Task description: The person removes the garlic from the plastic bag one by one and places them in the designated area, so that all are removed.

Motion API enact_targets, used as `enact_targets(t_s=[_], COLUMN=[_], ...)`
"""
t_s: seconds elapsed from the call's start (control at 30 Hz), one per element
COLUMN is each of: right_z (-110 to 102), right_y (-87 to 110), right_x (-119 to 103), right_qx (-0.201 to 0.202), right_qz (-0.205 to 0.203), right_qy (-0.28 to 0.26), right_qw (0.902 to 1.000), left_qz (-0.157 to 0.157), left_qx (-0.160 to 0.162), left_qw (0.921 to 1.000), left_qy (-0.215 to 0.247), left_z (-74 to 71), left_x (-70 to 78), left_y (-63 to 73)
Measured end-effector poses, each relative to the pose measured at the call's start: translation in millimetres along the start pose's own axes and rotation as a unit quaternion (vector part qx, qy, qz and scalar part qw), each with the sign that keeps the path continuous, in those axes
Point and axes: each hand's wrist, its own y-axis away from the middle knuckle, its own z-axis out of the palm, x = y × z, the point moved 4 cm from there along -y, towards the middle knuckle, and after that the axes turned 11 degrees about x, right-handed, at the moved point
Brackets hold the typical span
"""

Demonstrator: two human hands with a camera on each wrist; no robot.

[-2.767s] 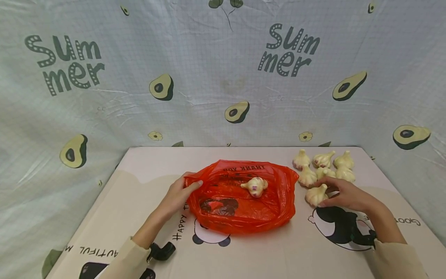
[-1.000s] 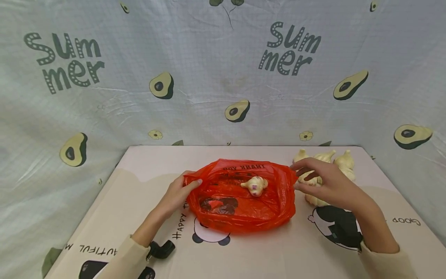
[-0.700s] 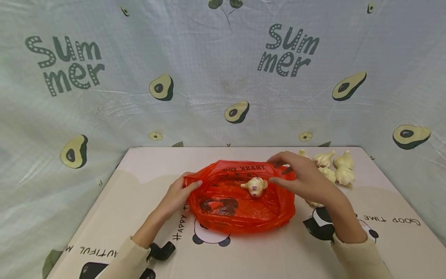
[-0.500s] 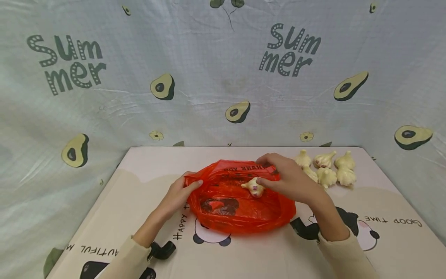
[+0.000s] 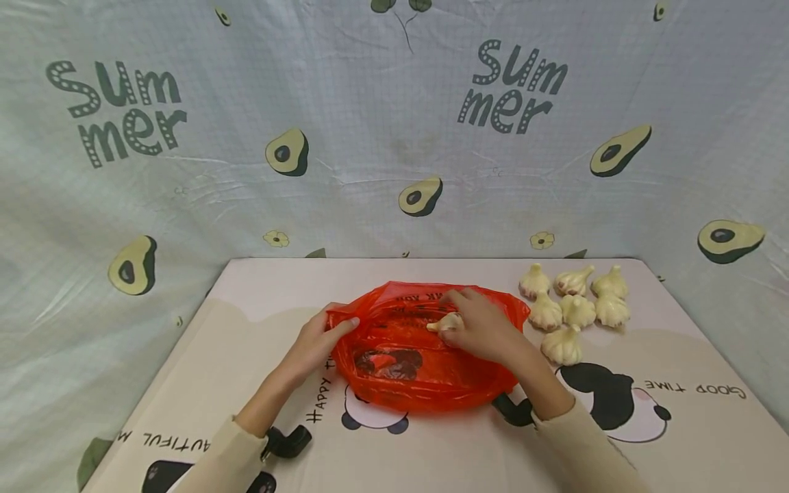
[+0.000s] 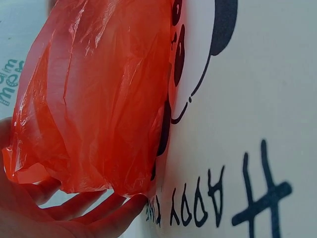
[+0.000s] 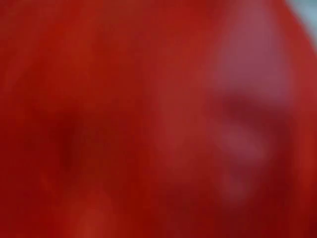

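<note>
A red plastic bag (image 5: 419, 397) lies on the table with its mouth spread open. My left hand (image 5: 317, 341) grips its left rim, thumb inside and fingers outside. In the left wrist view, the fingers of my left hand (image 6: 89, 213) run beneath the translucent red plastic. Inside the bag is one garlic bulb (image 5: 445, 322), its stem pointing left. My right hand (image 5: 483, 327) reaches in over the bag's right side, thumb and fingers around the bulb and covering its right part. I cannot tell whether they pinch it. Blurred red plastic fills the right wrist view.
Several garlic bulbs (image 5: 578, 311) stand grouped on the table to the right of the bag. The white table (image 5: 456, 459) bears printed words and cartoon drawings. Behind it hangs a pale sheet (image 5: 345, 103) with avocado prints.
My right hand has left the grouped garlic bulbs with nothing in it, moved left past the bag's rim and come down over the bulb inside. The left hand keeps its place.
</note>
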Motion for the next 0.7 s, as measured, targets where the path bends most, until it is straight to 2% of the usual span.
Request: enact_targets(t_s=[0.17, 0.47, 0.7], right_z=[9, 19, 27], right_y=[-0.1, 0.0, 0.7], right_x=[1, 1, -2], right_qx=[-0.022, -0.024, -0.031], right_qz=[0.020, 0.010, -0.013], right_qy=[0.021, 0.027, 0.024], right_qw=[0.9993, 0.9993, 0.9992], left_qz=[-0.001, 0.000, -0.001], left_qx=[-0.001, -0.003, -0.002], left_qw=[1.0000, 1.0000, 1.0000], left_qy=[0.000, 0.004, 0.007], left_z=[0.1, -1.2, -1.4], left_x=[0.5, -0.7, -0.1], left_y=[0.4, 1.8, 1.7])
